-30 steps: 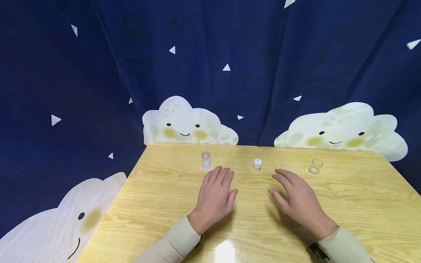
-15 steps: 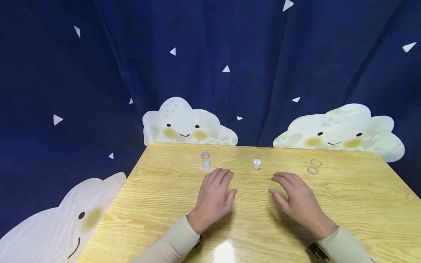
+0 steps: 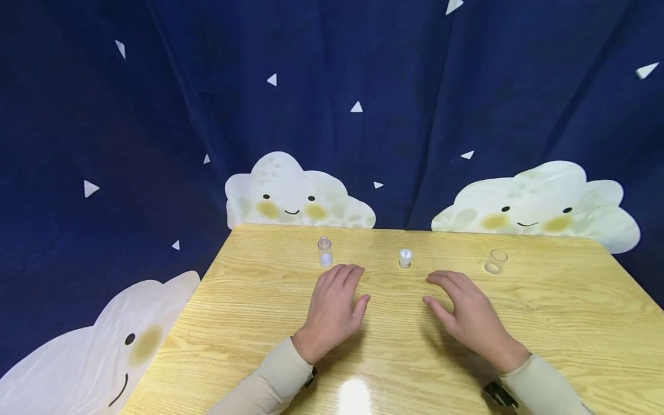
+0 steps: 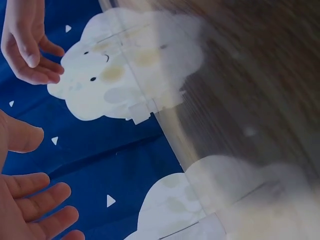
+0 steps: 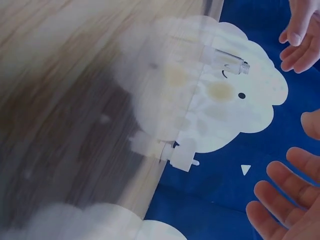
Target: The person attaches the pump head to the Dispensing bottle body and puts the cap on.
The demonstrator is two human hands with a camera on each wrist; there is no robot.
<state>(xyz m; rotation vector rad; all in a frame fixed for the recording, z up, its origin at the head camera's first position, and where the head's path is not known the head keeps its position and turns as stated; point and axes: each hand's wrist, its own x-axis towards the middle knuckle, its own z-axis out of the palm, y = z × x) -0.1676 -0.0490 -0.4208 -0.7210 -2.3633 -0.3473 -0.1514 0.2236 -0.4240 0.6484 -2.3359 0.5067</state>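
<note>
My left hand (image 3: pixel 332 311) hovers over the table with fingers loosely extended, holding nothing. Just beyond its fingertips stands a small clear bottle (image 3: pixel 325 253); the right wrist view shows the threaded neck of this bottle (image 5: pixel 235 64). My right hand (image 3: pixel 473 320) is likewise relaxed, thumb apart from the fingers and nothing in its grasp. Between and beyond the two hands is a small white fitting (image 3: pixel 406 258), which has a short nub on one end of the white fitting (image 5: pixel 184 156) in the right wrist view. A clear, cup-like cylinder (image 3: pixel 496 261) stands beyond the right hand.
All three pieces stand in a row toward the far edge of the wood-grain table (image 3: pixel 394 351). Behind it hangs a dark blue curtain (image 3: pixel 311 115) printed with white clouds and triangles. Light glares off the table near its front.
My left hand has drifted very slightly to the left. The right hand is almost still, and the bottle, white fitting and clear cylinder stay in place.
</note>
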